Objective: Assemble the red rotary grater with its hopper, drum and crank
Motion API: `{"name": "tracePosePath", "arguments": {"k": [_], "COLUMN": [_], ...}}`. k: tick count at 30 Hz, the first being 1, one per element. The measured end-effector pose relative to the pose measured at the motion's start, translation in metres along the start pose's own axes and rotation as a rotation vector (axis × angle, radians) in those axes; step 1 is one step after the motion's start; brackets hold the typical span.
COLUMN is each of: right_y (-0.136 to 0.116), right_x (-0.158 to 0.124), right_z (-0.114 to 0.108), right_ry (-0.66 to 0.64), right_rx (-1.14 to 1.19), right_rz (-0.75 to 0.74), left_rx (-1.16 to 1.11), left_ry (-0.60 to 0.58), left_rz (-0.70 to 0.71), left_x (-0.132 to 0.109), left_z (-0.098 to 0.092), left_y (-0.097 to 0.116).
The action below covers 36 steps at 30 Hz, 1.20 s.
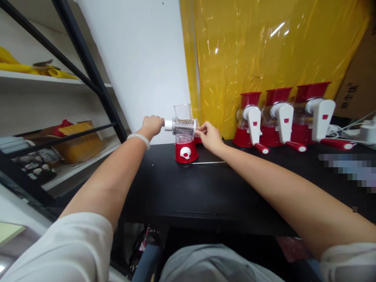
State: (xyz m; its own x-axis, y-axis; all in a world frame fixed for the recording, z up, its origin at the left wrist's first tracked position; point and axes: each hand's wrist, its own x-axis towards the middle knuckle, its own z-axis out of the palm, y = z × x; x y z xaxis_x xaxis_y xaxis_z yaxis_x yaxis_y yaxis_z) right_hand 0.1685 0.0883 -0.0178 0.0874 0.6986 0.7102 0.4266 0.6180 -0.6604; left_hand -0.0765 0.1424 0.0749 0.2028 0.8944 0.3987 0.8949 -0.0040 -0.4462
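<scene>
A rotary grater (184, 137) stands upright on the black table, with a red base, a clear hopper on top and a metal grating drum (184, 126) lying sideways in its clear housing. My left hand (152, 126) is closed at the white hub (168, 125) on the grater's left side; its fingers curl away from me, so their exact grip is hidden. On the other side, my right hand (210, 135) pinches the white right end of the drum between thumb and fingers. A red part shows behind the grater, partly covered by my right hand.
Several more red-and-white graters (280, 121) with cranks stand in a row at the right. A thin metal rod (207, 162) lies by the base. White cables (343, 131) are at far right, a black-framed shelf (85, 58) at left. Yellow wrapping (249, 51) covers the back.
</scene>
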Motion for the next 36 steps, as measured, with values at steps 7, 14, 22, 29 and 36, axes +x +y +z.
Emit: {"name": "tracePosePath", "arguments": {"k": [7, 14, 22, 29, 36], "right_y": [-0.002, -0.001, -0.004, 0.000, 0.000], "right_x": [0.000, 0.000, -0.001, 0.000, -0.001], "right_z": [-0.001, 0.000, -0.002, 0.000, -0.001], "right_ry": [0.000, -0.007, -0.005, 0.001, 0.002], "right_rx": [0.008, -0.006, -0.005, -0.001, -0.009], "right_rz": [0.010, 0.014, 0.017, 0.001, 0.007], "left_rx": [-0.011, -0.014, -0.100, -0.230, -0.273], "left_ry": [-0.222, -0.274, -0.407, -0.521, 0.100], "left_rz": [0.223, 0.285, 0.277, 0.334, 0.126], "left_x": [-0.057, -0.089, -0.092, -0.115, -0.108], "left_z": [0.025, 0.018, -0.005, -0.066, -0.136], "left_y": [-0.016, -0.019, -0.004, -0.023, -0.046]}}
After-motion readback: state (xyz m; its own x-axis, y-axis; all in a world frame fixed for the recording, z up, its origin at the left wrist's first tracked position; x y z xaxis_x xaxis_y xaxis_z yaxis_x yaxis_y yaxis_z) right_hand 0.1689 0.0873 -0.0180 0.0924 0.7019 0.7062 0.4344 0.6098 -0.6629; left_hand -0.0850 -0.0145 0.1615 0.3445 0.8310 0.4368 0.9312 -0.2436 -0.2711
